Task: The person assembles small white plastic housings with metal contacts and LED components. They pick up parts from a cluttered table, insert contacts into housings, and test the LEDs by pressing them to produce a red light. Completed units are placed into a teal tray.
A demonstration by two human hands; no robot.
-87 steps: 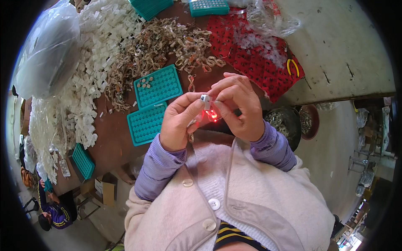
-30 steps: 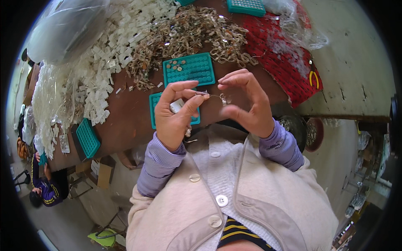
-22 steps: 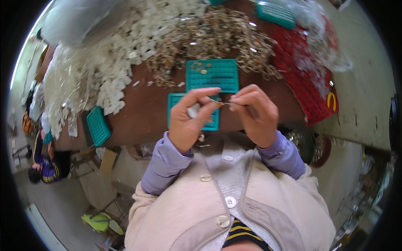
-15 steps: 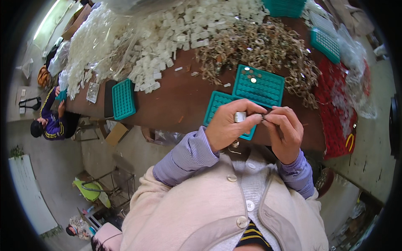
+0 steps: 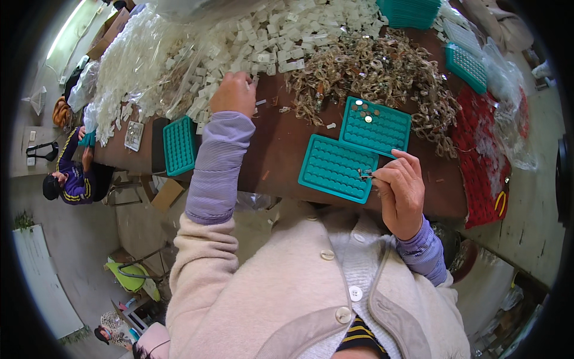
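My left hand is stretched out to the edge of a large heap of small whitish plastic pieces. Its fingers are curled, and their tips are hidden among the pieces. Over the near teal tray, which has rows of round hollows, my right hand pinches a small dark metal part, too small to make out. A second teal tray overlaps the near one's far edge and holds several small round discs, some shiny, some brownish.
Behind the trays spreads a tangled pile of brownish, looped parts. Another teal tray lies at the left edge of the brown table. Teal trays are stacked at the back. Red cloth lies right. Another person sits far left.
My hands were together above the near tray, the left holding a whitish piece. The left has moved away to the heap; the right stays over the tray, still pinching the small part.
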